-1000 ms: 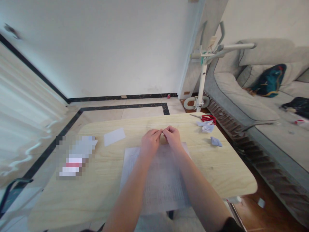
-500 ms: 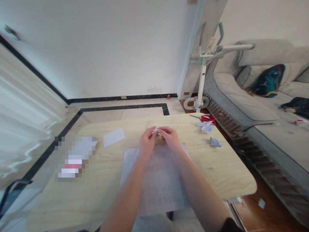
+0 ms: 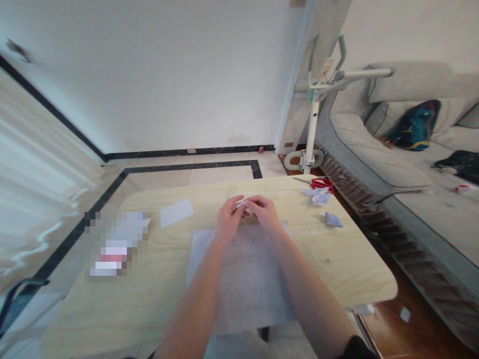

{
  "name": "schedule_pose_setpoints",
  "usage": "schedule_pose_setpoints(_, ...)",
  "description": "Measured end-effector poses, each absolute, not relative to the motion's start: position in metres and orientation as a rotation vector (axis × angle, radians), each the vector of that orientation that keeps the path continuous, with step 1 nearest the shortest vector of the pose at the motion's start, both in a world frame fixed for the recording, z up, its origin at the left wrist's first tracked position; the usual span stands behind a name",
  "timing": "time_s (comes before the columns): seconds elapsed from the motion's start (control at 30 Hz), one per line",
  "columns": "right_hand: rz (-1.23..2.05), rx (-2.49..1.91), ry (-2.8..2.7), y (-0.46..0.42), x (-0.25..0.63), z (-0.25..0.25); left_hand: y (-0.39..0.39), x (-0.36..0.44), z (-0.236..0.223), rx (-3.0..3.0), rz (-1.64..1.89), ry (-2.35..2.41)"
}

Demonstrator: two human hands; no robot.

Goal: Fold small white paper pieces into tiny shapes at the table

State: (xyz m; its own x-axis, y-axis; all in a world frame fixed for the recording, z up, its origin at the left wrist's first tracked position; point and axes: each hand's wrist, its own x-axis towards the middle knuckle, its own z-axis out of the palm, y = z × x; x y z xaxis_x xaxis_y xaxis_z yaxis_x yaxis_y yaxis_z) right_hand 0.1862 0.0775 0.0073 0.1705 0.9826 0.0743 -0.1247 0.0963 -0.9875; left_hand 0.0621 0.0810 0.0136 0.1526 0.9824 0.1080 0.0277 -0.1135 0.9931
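Since a second ago the left hand and right hand have shifted, baring a white slip between their fingertips. Each has a narrow, pinching grip on it, over the desk. Two-handed handling seems the step; the next move calls for steady fingers. From there, the sheet lies at six o'clock, the card nine, the scissors two.

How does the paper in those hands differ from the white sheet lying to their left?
The held paper is gripped by the left hand and right hand; the white sheet lies on the wooden table. The held paper shows as a small, narrow piece; the white sheet is broader and flat. Both look white.
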Motion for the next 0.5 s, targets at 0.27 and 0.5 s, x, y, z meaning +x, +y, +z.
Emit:
schedule_pose_setpoints(0.27,1.186,-1.058,-0.827,0.0803,0.1849,0.0046,0.0764,0.0637,0.0203,1.426,1.105,1.123)
schedule_pose_setpoints(0.5,1.212,-1.04,-0.767,0.0811,0.1825,0.0029,0.0764,0.0647,0.0175,1.439,1.097,1.106)
